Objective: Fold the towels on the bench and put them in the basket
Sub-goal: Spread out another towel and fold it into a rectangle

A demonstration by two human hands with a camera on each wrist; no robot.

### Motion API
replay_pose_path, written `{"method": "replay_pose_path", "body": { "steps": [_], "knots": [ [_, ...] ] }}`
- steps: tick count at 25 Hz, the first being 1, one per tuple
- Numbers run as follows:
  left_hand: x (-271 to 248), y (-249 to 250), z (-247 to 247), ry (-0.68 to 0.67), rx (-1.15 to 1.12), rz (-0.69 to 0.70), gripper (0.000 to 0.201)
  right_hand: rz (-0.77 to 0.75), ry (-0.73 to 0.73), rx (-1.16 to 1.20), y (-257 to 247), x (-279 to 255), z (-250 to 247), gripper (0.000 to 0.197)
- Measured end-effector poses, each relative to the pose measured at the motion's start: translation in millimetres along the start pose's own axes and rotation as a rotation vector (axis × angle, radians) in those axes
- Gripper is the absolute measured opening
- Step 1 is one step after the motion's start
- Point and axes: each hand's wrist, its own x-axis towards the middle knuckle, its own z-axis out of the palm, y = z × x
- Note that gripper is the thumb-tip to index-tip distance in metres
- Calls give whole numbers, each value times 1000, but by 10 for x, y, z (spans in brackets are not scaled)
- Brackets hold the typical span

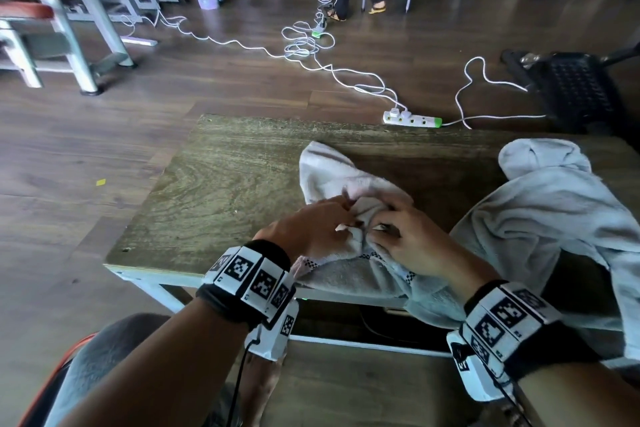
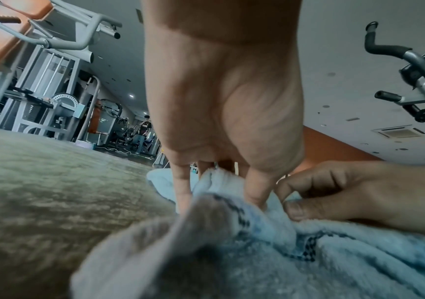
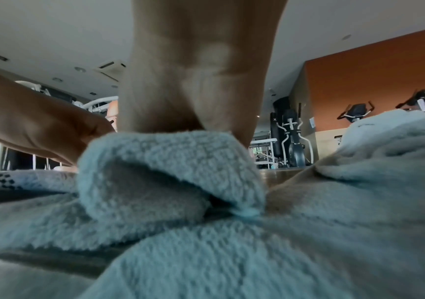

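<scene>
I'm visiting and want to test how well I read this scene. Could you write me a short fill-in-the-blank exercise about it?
1. Both hands, left hand and right hand, pinch the same ____.
2. That towel lies on a wooden ____.
3. A second towel lies bunched on the person's ____ side.
4. The white power strip lies on the ____.

Missing words: towel; bench; right; floor
</scene>
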Motion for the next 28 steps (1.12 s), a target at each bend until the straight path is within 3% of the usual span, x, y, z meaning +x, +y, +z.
{"method": "replay_pose_path", "body": {
  "steps": [5, 7, 11, 14, 16, 19, 22, 25, 28],
  "knots": [
    [76, -58, -125, 65, -18, 8, 25, 80, -29, -145, -227, 291, -294, 11],
    [343, -50, -492, 212, 57, 8, 34, 102, 31, -165, -264, 600, -583, 13],
    [989, -29, -1626, 622, 203, -94, 69, 47, 477, -140, -252, 1474, -1330, 15],
    [1114, -104, -2279, 807, 232, -154, 52, -4, 705, -147, -245, 1763, -1781, 15],
    [1034, -278, -2427, 889, 226, -286, 39, 34, 794, -212, -210, 1713, -1960, 17],
    [767, -509, -2369, 927, 63, -477, 34, 199, 832, -187, 22, 1574, -2070, 19],
    [666, -520, -2230, 849, -140, -467, 25, 303, 782, 43, 124, 1550, -2020, 17],
    [804, -419, -2127, 793, -573, -474, 27, 426, 719, 371, 36, 1525, -1920, 11],
    [867, -449, -2179, 854, -784, -454, 24, 410, 695, 449, 3, 1457, -1894, 15]
  ]
}}
